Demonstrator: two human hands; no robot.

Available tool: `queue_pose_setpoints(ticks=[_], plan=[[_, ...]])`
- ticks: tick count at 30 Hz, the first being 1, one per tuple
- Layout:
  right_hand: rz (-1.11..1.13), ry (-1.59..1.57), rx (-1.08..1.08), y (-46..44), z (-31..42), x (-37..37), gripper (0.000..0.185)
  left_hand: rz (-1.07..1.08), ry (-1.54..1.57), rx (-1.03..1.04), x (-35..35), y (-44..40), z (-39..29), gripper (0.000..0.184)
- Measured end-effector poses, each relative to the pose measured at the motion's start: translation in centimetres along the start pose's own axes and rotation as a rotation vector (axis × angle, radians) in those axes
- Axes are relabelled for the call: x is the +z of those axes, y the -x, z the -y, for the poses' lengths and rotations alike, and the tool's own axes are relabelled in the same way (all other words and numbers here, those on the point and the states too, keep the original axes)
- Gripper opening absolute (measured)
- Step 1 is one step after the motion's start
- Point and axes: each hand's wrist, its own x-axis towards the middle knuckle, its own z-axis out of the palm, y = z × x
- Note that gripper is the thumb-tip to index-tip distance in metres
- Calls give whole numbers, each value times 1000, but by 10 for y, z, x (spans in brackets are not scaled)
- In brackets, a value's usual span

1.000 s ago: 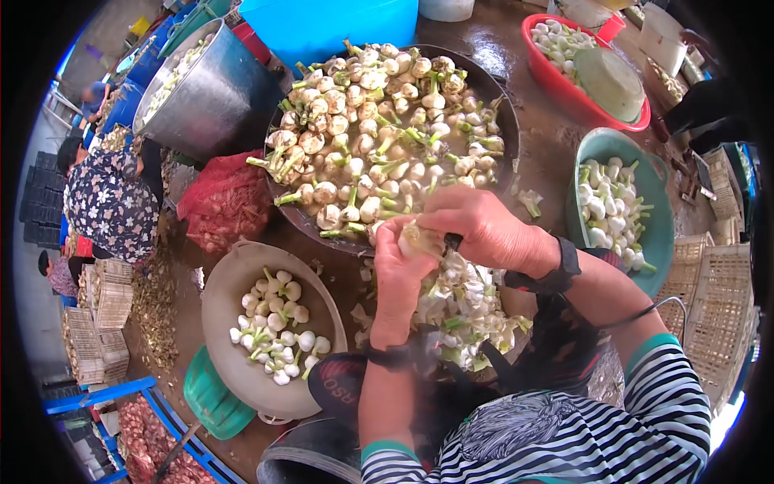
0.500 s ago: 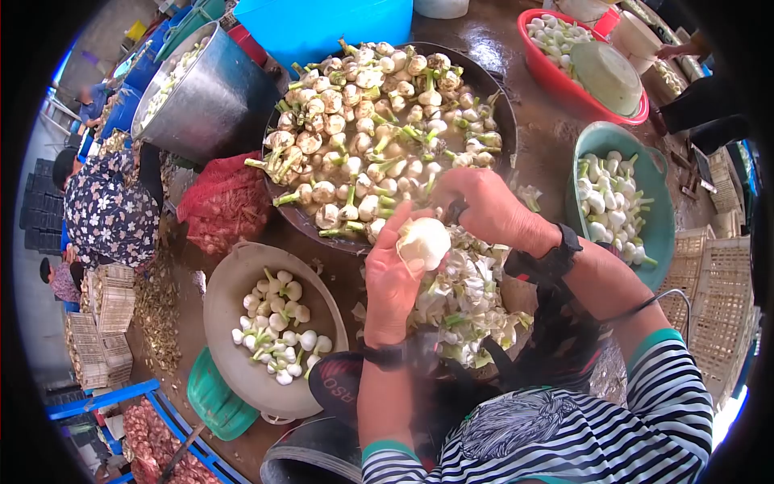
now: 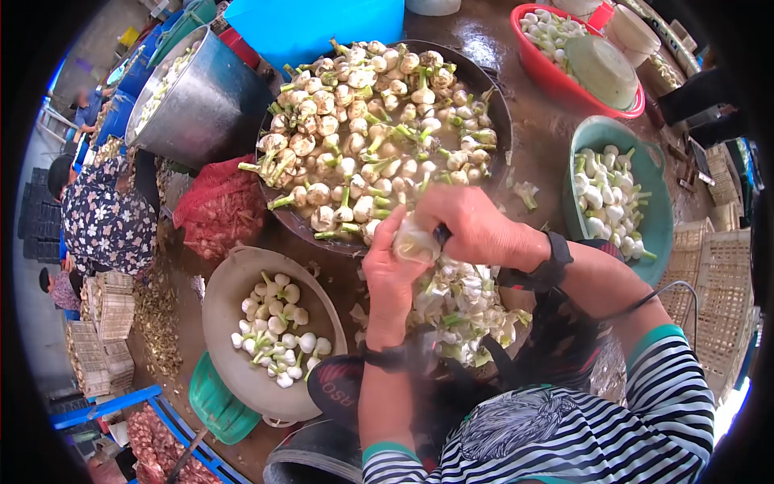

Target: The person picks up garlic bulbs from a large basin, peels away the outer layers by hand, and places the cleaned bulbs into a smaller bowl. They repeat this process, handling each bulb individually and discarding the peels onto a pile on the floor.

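A whitish garlic bulb [image 3: 416, 244] is gripped in my left hand [image 3: 389, 278], its surface smeared by motion. My right hand [image 3: 480, 228] is closed and meets the bulb from the right. It holds a small dark-handled tool [image 3: 442, 234], whose working end I cannot make out. Below both hands lies a heap of garlic peelings and cut stalks [image 3: 459, 310]. Just beyond them, a wide dark pan [image 3: 506, 137] holds muddy water and many unpeeled garlic bulbs [image 3: 355, 105] with stalks.
Peeled white bulbs lie in a grey basin [image 3: 222, 323] on the left and a green basin [image 3: 657, 214] on the right. A red basin [image 3: 528, 60], steel pot [image 3: 205, 105], red mesh sack [image 3: 218, 210] and green scoop [image 3: 222, 403] stand around. A person in a floral top [image 3: 109, 214] sits at left.
My right hand has come down and closed in against the bulb, now partly covering it. My left hand still holds the bulb in nearly the same place. The view has shifted slightly.
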Motion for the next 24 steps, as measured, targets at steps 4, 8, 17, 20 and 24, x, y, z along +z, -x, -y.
queue_pose_setpoints(ticks=[4, 8, 17, 20, 24], plan=[[-57, -209, 303, -7, -17, -2, 17, 45, 30, 198, 10, 1, -7, 79], [-12, 54, 361, -2, -44, 3, 25, 58, 20, 240, 14, 4, -11, 81], [281, -312, 83, -1, -20, -13, 58, -42, -206, 323, -2, 0, -1, 66], [193, -504, 18, 0, 7, -5, 61, -48, -146, 282, 7, 3, -1, 58], [133, -330, 105, 0, -7, 1, 64, -144, -178, 268, 12, 2, -5, 43]])
